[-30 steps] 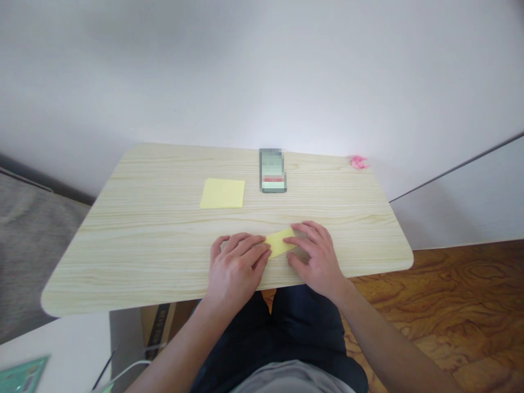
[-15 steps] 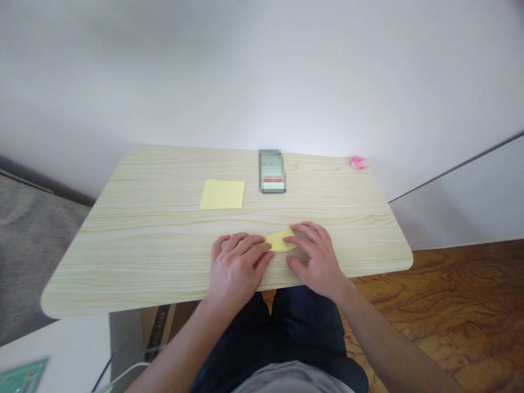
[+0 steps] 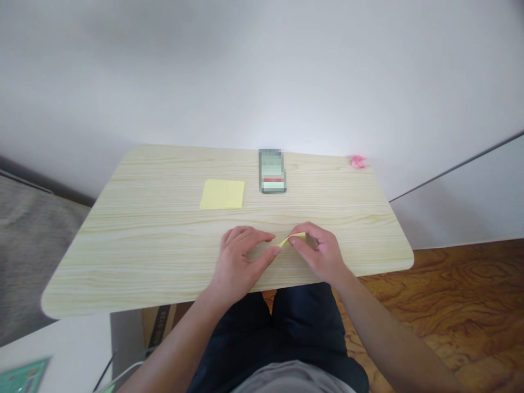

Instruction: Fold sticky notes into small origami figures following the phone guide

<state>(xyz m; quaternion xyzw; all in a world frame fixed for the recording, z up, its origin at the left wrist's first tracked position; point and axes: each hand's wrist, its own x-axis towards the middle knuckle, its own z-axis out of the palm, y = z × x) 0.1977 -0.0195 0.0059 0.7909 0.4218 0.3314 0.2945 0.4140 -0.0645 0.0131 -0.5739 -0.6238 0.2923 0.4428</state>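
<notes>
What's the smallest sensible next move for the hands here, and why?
I'd probably bring the left hand's index finger to its thumb, pinching the left end of the yellow paper slip: the right hand grips the slip between thumb and finger, while the left thumb sits at that end, its index finger apart.

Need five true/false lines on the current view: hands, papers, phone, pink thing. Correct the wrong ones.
1. The right hand pinches the narrow yellow paper. True.
2. The phone lies on the table. True.
3. The left hand rests on the phone. False: the left hand has its thumb at one end of the narrow yellow paper.
4. The flat yellow paper lies right of the phone. False: the flat yellow paper lies left of it.
5. The pink object is near the table's far right corner. True.
</notes>
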